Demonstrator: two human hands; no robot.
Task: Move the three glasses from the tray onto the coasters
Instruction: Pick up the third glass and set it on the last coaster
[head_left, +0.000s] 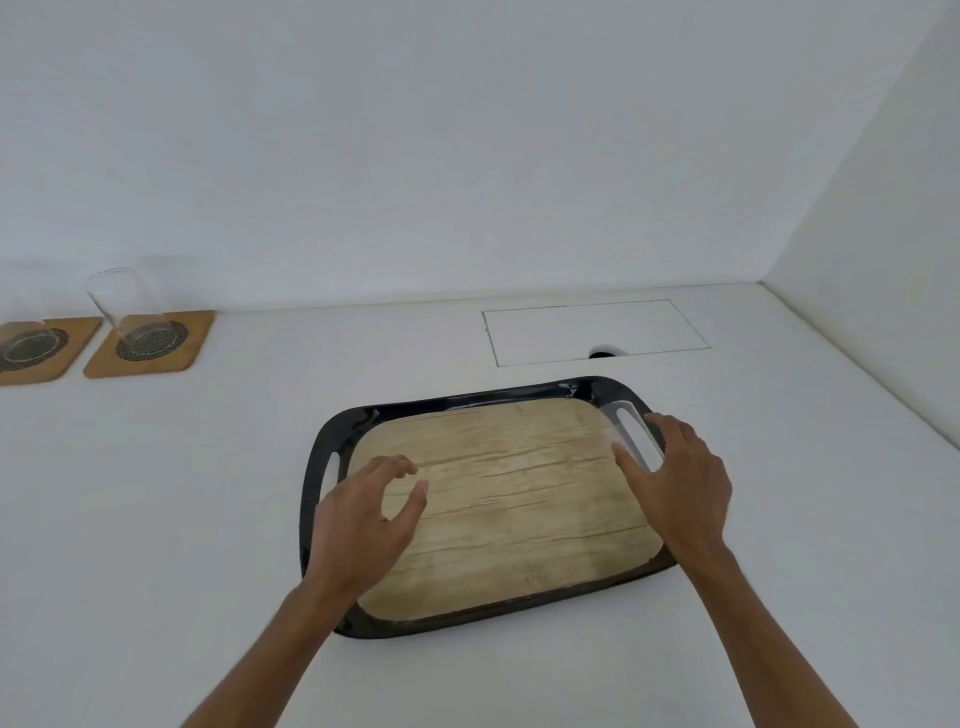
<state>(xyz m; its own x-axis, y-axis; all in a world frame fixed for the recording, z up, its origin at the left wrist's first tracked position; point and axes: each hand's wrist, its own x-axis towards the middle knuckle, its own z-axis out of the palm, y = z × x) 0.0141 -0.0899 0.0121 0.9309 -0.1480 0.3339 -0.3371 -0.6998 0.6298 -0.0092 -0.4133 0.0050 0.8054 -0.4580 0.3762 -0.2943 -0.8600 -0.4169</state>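
A black-rimmed tray (467, 402) with a wood-look floor lies on the white counter in front of me. My right hand (680, 483) is at the tray's right handle, thumb and fingers closed around a clear glass (631, 434) that is hard to make out. My left hand (363, 525) hovers over the tray's left side with curled, parted fingers and holds nothing. At far left a clear glass (124, 306) stands on a wooden coaster (195, 338). Another glass (23, 332), cut by the frame edge, stands on a second coaster (78, 338).
A rectangular hatch (597, 330) with a dark finger hole (602, 355) is set in the counter behind the tray. White walls close the back and the right side. The coasters sit against the back wall.
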